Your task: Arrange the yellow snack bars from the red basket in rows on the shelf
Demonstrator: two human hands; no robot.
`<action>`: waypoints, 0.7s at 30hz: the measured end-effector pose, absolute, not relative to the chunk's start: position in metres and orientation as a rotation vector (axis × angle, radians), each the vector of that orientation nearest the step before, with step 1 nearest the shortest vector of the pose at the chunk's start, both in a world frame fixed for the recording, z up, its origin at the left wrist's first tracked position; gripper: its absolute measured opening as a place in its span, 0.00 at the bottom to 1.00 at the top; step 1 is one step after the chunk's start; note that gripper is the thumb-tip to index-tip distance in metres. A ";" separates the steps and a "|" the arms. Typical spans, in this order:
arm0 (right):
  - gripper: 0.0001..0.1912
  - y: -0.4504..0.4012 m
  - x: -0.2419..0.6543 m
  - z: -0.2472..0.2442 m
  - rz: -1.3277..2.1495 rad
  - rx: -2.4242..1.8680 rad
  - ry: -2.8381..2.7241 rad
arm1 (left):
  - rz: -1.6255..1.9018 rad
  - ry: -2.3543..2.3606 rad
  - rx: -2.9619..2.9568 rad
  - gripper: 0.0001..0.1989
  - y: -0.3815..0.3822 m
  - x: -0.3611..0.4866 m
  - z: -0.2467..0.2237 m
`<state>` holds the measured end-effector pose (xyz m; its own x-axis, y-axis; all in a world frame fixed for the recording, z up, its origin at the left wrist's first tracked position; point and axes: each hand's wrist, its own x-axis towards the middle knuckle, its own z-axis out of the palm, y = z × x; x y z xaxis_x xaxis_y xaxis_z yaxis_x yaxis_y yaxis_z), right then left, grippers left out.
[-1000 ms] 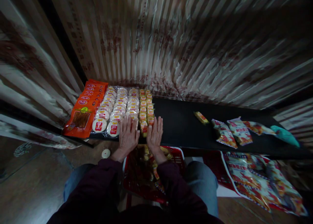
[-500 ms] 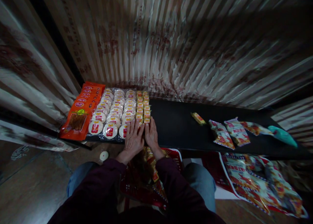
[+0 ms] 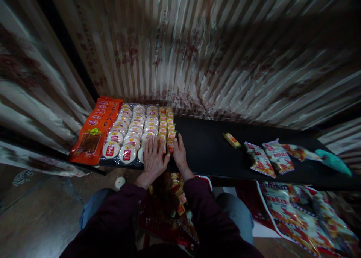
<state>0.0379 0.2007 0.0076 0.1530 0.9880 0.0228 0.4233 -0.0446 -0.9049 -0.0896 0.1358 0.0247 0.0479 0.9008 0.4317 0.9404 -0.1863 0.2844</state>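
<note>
a pleated, patterned curtain [image 3: 183, 58] hangs beyond both hands, in dim light; under it runs a black shelf [image 3: 203, 147]. farthest left of the hands, overlapping orange packets [image 3: 94, 132] lie along the shelf; next come three columns of white round packets [image 3: 129, 140], reaching the left fingers; then two columns of small yellow packets [image 3: 170, 125], just ahead of and between the hands. right of the grip lie a lone yellow packet [image 3: 231, 140], then two snack bags [image 3: 269, 158] and a green bag [image 3: 334, 162]. below the hands, a red basket [image 3: 149, 220] holds more packets. the left hand [image 3: 154, 162] lies flat, palm down, fingers straight over the near white and yellow packets, thumb out to the right; the right hand [image 3: 180, 156] stands edgewise beside the yellow columns, fingers straight. both are unclosed, with a narrow gap between them. half a second ago that gap was tighter; now a near yellow packet shows in it, while the items to the right lie as before.
</note>
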 end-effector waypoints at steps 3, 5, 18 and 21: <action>0.39 0.216 0.042 0.009 0.932 -1.544 -1.369 | -0.778 -1.975 -2.199 0.32 0.145 -0.089 0.029; 0.39 0.223 0.041 0.010 0.972 -1.497 -1.368 | -0.762 -1.997 -2.184 0.31 0.152 -0.089 0.033; 0.41 0.232 0.029 0.013 1.034 -1.434 -1.447 | -0.682 -2.146 -2.086 0.29 0.183 -0.087 0.038; 0.41 0.236 0.034 0.012 1.038 -1.407 -1.414 | -0.698 -2.131 -2.089 0.30 0.185 -0.086 0.040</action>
<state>0.0339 0.2361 0.0119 0.0098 0.9998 0.0197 0.2802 0.0162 -0.9598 -0.0855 0.1851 0.0396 -0.0694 0.9291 0.3633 0.9640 -0.0313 0.2642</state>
